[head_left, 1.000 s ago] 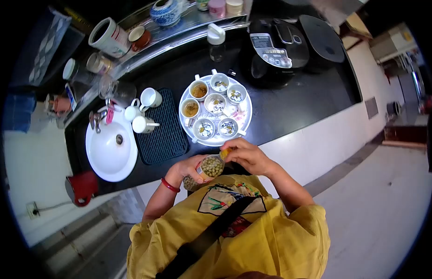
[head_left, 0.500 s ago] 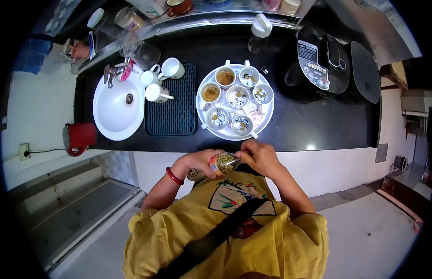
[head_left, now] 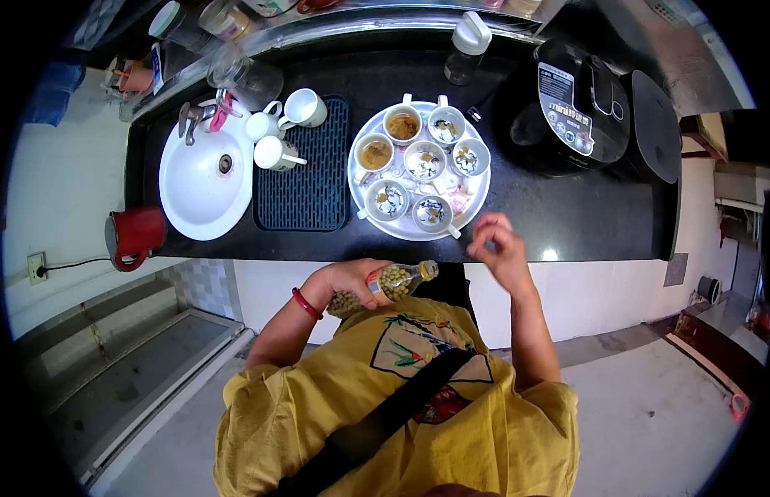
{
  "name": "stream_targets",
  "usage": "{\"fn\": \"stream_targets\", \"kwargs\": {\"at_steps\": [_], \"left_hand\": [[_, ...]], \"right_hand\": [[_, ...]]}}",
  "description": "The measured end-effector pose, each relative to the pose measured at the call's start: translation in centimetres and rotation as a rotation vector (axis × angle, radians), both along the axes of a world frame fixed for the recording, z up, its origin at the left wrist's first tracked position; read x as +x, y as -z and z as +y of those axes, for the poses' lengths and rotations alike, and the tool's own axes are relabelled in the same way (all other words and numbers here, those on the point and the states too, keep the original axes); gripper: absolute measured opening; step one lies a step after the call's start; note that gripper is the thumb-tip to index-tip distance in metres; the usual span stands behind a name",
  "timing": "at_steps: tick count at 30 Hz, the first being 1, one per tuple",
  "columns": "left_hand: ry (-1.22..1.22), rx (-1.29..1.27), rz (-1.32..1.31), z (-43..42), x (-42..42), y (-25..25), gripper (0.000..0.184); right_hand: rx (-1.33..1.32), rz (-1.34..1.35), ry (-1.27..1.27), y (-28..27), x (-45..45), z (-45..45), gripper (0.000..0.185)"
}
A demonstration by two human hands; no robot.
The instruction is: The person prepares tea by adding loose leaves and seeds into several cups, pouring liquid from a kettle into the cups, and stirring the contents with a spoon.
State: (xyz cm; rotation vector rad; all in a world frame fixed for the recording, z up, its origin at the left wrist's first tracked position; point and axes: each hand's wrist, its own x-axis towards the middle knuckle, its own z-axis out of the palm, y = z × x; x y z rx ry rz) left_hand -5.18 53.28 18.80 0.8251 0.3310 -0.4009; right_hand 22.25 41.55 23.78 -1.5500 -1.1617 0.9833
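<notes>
My left hand (head_left: 352, 280) is wrapped around a clear plastic bottle (head_left: 395, 283) of greenish, bean-like grains, tilted with its yellow-ringed neck up to the right. Right of the neck, my raised right hand (head_left: 501, 248) has its fingers curled together near the tray's lower right rim; what is in them, if anything, I cannot make out. A round white tray (head_left: 458, 222) on the counter bears several white cups (head_left: 424, 161). Two hold brownish contents, among them the left cup (head_left: 374, 154); the others show dark and yellow bits at the bottom.
Left of the tray lies a dark ribbed drying mat (head_left: 306, 195) with white mugs (head_left: 305, 108) at its upper left edge. Beyond it are a white sink (head_left: 186, 199) and a red jug (head_left: 137, 238). A white-lidded bottle (head_left: 468, 50) and a black cooker (head_left: 567, 116) stand at the back right.
My right hand has left the bottle's neck and moved right and up, towards the counter edge. The yellow-ringed neck now shows. My left hand still holds the bottle.
</notes>
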Motion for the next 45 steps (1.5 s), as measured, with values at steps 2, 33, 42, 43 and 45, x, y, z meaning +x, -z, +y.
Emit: {"fn": "stream_targets", "kwargs": {"at_steps": [2, 33, 42, 43, 45], "left_hand": [[-0.045, 0.036, 0.033, -0.4, -0.1, -0.8, 0.074], [0.312, 1.288, 0.532, -4.0, 1.6, -5.5, 0.051], [0.455, 1.342, 0.567, -4.7, 2.2, -5.4, 0.057], [0.458, 1.347, 0.568, -4.7, 2.0, -5.1, 0.057], [0.478, 1.355, 0.572, -4.9, 1.6, -4.6, 0.060]], "right_hand": [[-0.154, -0.208, 0.212, 4.6, 1.5, -0.3, 0.014], [-0.555, 0.757, 0.257, 7.7, -8.8, -1.6, 0.018], [-0.578, 0.955, 0.282, 9.9, -9.6, -2.5, 0.018], [-0.616, 0.971, 0.286, 9.9, -9.8, -2.5, 0.017], [-0.656, 0.990, 0.292, 10.0, -9.9, -2.5, 0.017]]}}
